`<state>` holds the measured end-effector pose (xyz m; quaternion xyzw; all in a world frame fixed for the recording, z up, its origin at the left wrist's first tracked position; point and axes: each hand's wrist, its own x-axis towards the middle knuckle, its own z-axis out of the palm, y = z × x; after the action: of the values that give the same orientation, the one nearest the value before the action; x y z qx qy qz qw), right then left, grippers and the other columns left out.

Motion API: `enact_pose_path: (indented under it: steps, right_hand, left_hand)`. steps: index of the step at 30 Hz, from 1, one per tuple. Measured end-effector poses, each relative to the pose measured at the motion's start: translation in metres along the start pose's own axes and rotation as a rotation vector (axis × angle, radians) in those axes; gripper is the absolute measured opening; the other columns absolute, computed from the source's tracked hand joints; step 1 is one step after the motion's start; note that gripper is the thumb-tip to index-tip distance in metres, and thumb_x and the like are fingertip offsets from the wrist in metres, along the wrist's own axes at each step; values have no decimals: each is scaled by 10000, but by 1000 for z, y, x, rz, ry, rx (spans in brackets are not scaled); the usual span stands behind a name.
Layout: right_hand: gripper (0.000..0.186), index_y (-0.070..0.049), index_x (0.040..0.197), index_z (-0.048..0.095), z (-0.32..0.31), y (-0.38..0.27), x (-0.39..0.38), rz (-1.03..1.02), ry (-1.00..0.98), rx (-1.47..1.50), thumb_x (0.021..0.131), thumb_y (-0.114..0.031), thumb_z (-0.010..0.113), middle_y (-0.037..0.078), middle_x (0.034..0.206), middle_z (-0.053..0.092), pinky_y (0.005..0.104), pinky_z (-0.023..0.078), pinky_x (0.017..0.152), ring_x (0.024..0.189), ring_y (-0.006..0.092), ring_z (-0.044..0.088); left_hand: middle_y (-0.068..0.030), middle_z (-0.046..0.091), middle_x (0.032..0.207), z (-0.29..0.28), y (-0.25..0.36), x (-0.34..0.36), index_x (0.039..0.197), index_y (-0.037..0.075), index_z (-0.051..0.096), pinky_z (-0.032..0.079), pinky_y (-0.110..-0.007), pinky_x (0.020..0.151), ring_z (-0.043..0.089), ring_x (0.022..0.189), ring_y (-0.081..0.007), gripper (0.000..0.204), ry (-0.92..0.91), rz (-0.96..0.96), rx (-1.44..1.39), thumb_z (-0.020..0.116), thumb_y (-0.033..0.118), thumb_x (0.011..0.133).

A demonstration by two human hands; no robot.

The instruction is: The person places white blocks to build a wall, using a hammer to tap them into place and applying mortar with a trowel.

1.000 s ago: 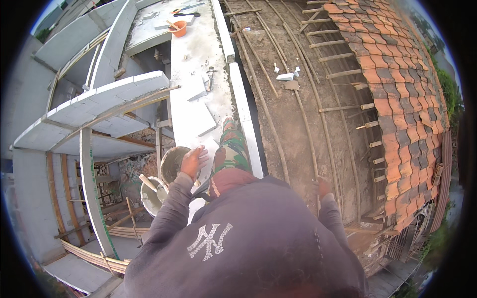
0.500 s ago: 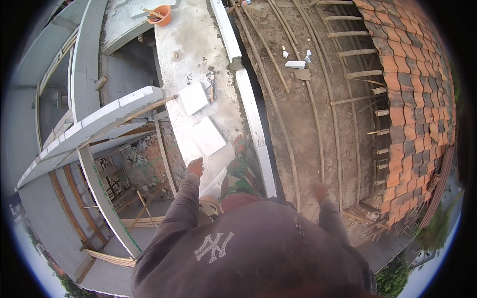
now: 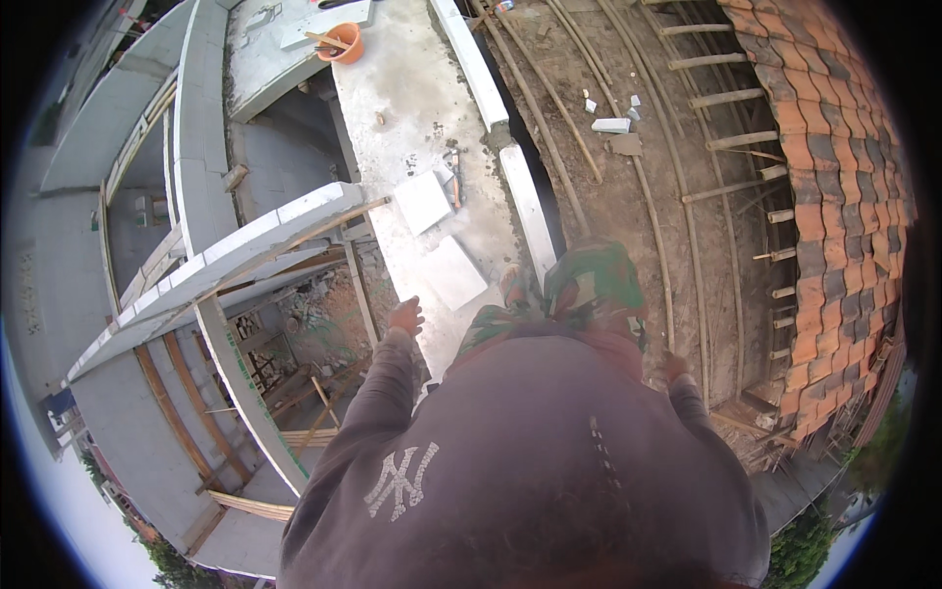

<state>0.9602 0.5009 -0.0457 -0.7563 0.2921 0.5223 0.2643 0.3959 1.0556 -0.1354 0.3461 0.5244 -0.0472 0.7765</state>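
My left hand (image 3: 406, 316) hangs beside the concrete slab, with its fingers loosely apart and nothing in them. Nearest to it lies a flat white block (image 3: 454, 273), and a second white block (image 3: 422, 202) rests just beyond. Alongside that one is a hammer-like tool (image 3: 455, 182) with an orange part. My right hand (image 3: 674, 367) is out to the right, over the brown ground; it is small and blurred, so its fingers cannot be made out. My right leg (image 3: 595, 280), in camouflage cloth, is raised forward.
Underfoot runs a narrow concrete slab (image 3: 397, 93), with an orange bucket (image 3: 346, 46) of tools at its far end. A low white block wall (image 3: 528, 201) edges it on the right. Left are deep openings between walls; right lie bamboo poles (image 3: 643, 187) and a tiled roof (image 3: 834, 147).
My right leg has lifted and swung forward. The surroundings have shifted rightward in view. My left hand's fingers are spread a little more, and my right hand has moved slightly.
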Motion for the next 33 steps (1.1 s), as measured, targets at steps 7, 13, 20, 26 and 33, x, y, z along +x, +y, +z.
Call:
enact_pose_path:
  steps: [7, 13, 20, 26, 33]
  right_hand:
    - [454, -79, 1318, 630, 78, -117, 44, -390, -116, -198, 970, -371, 641, 136, 1153, 712, 466, 562, 720, 885, 293, 705]
    - [438, -20, 1245, 659, 227, -224, 2, -386, -232, -153, 935, -325, 705, 155, 1111, 721, 433, 581, 723, 876, 293, 723]
    - [284, -84, 1094, 620, 258, -253, 55, -311, -265, -119, 973, -341, 625, 97, 936, 632, 430, 483, 629, 713, 259, 628]
    - [391, -10, 1051, 696, 327, -303, 28, -198, -160, 212, 967, -390, 657, 90, 869, 711, 423, 541, 603, 721, 255, 709]
    - [369, -93, 1193, 668, 372, -320, -24, -197, -17, 421, 975, -389, 632, 80, 984, 690, 346, 538, 600, 723, 192, 666]
  left_hand:
    - [-53, 610, 995, 223, 262, -127, 1337, -18, 613, 505, -343, 870, 594, 903, -170, 497, 191, 567, -235, 596, 368, 1023]
    - [20, 538, 848, 313, 496, -306, 1246, 137, 624, 467, -343, 818, 561, 802, -138, 389, -617, 1466, 155, 704, 373, 948]
    - [53, 518, 688, 381, 619, -301, 1117, 283, 689, 479, -327, 702, 542, 587, -125, 253, -1134, 1334, 50, 708, 126, 920]
    - [65, 516, 693, 380, 686, -258, 1109, 296, 688, 469, -314, 688, 519, 580, -103, 280, -1118, 1068, 138, 732, 115, 900]
    - [21, 662, 828, 390, 797, -124, 1083, 229, 737, 555, -343, 757, 665, 749, -142, 253, -1869, 607, 344, 842, 253, 854]
